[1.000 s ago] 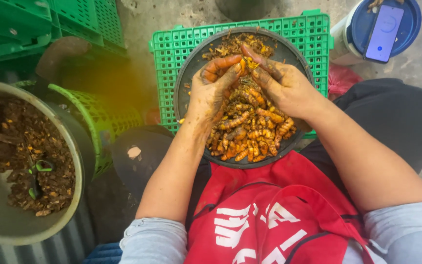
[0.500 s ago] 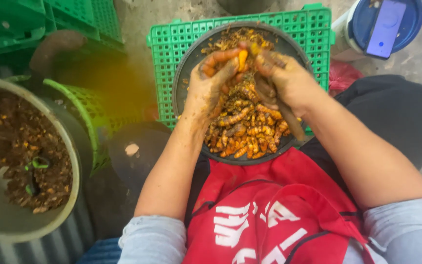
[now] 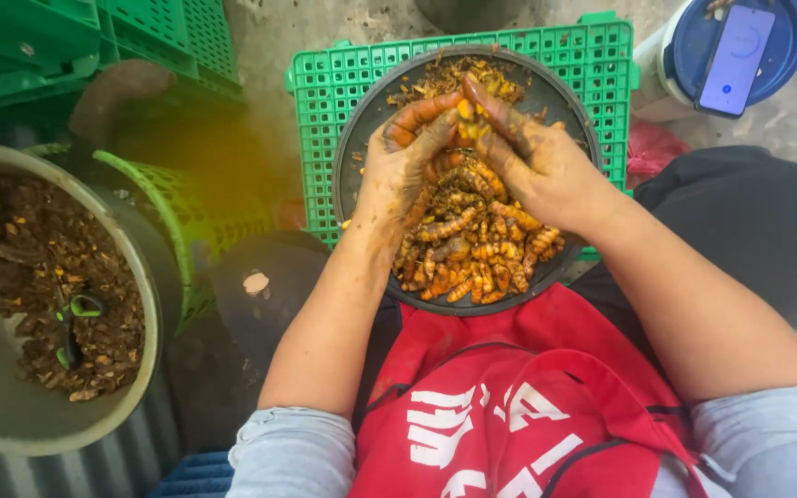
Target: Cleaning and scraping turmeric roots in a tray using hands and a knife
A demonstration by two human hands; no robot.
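A round dark pan rests on an upturned green crate and holds a heap of orange turmeric roots. Both of my stained hands are raised over the pan's far half. My left hand and my right hand meet fingertip to fingertip, together pinching one small yellow-orange turmeric piece. Loose peel scraps lie at the pan's far rim. A red apron covers my lap just below the pan.
A large grey basin of brown peelings with small green-handled scissors stands at the left. Green crates are stacked at the top left. A blue-lidded bucket with a phone on it stands at the top right.
My hands lifted off the heap and came together, bringing up one root piece that they now work between the fingertips.
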